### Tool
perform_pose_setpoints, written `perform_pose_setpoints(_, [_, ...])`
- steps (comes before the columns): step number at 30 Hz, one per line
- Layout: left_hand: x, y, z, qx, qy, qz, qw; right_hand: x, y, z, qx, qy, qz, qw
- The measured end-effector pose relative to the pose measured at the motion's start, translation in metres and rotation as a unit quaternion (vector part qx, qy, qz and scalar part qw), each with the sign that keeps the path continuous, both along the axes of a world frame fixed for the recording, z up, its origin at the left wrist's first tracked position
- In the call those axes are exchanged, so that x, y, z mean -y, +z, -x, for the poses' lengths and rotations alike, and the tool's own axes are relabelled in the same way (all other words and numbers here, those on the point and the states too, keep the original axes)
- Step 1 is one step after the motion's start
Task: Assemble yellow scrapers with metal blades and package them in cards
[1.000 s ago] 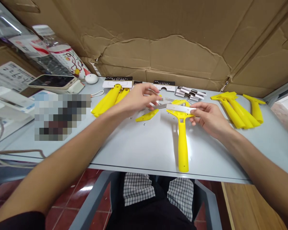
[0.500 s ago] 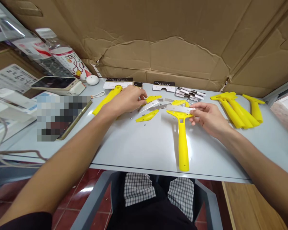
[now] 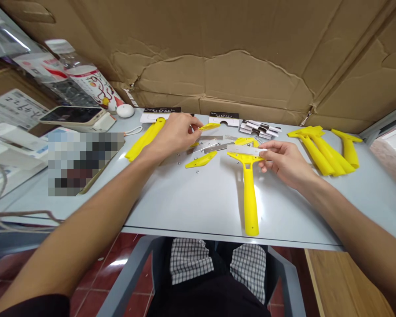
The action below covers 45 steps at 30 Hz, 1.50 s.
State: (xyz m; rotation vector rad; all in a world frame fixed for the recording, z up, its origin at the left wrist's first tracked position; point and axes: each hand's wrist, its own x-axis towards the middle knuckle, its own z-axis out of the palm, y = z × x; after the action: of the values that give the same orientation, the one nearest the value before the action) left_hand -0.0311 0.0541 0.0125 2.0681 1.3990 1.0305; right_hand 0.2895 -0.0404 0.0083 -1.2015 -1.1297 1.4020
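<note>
Left hand (image 3: 180,132) grips yellow cover (image 3: 210,127); right hand (image 3: 285,162), scraper (image 3: 250,189).

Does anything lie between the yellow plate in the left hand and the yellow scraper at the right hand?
Yes: loose metal blades lie on the table between the held yellow plate and the yellow scraper; the plate looks raised.

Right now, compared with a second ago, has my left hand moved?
Yes, leftward: your left hand now sits further left of the middle black-and-white card than it did then.
</note>
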Motion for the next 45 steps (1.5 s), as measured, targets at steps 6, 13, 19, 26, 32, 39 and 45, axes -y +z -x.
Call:
perform_pose_setpoints(6, [0.031,0.013,-0.031,0.055,-0.01,-0.061,0.997,0.0,-0.002,0.0,0.0,-0.005,0.005,1.0])
perform_pose_setpoints(13, [0.057,-0.005,-0.06,0.029,-0.102,-0.13,0.986,-0.002,-0.005,0.001,-0.004,0.002,0.001,1.0])
perform_pose_setpoints(19, [0.055,-0.015,-0.057,-0.007,-0.199,-0.118,0.973,-0.001,-0.003,0.002,0.004,-0.003,0.005,1.0])
perform_pose_setpoints(26, [0.057,-0.012,-0.057,0.003,-0.228,-0.079,0.971,-0.002,-0.004,0.002,0.004,-0.006,0.005,1.0])
perform_pose_setpoints(32, [0.057,-0.004,-0.059,0.001,-0.177,-0.015,0.984,-0.002,-0.004,0.001,0.013,-0.002,0.007,1.0])
perform_pose_setpoints(39, [0.052,-0.001,-0.057,0.069,-0.135,0.081,0.985,-0.002,-0.003,0.002,0.004,0.0,0.003,1.0])
perform_pose_setpoints(45, [0.05,0.006,-0.054,0.203,-0.069,0.186,0.959,-0.003,-0.004,0.001,-0.003,-0.007,0.004,1.0])
